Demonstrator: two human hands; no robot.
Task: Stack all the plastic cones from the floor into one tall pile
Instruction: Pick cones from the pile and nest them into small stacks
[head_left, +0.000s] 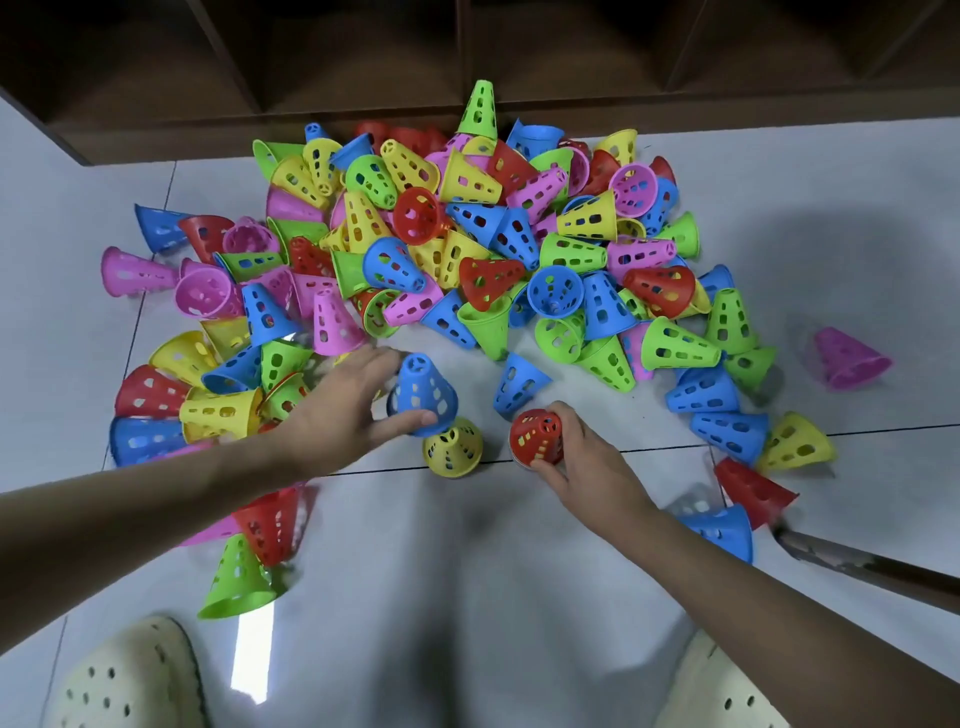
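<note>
A big heap of perforated plastic cones (467, 244) in pink, blue, yellow, green and red covers the grey tiled floor. My left hand (343, 410) grips a blue cone (423, 389) between thumb and fingers, just above an upright yellow cone (453, 449) standing on the floor. My right hand (576, 457) holds a red cone (536, 435) at floor level, right of the yellow one. Another blue cone (519, 384) lies just behind the two hands.
Dark wooden shelving (467, 52) runs along the back wall. Two cream clogs (124, 675) show at the bottom edge. A dark rod (872, 569) lies at the lower right. A lone pink cone (849, 358) sits far right. Loose cones lie beside both forearms.
</note>
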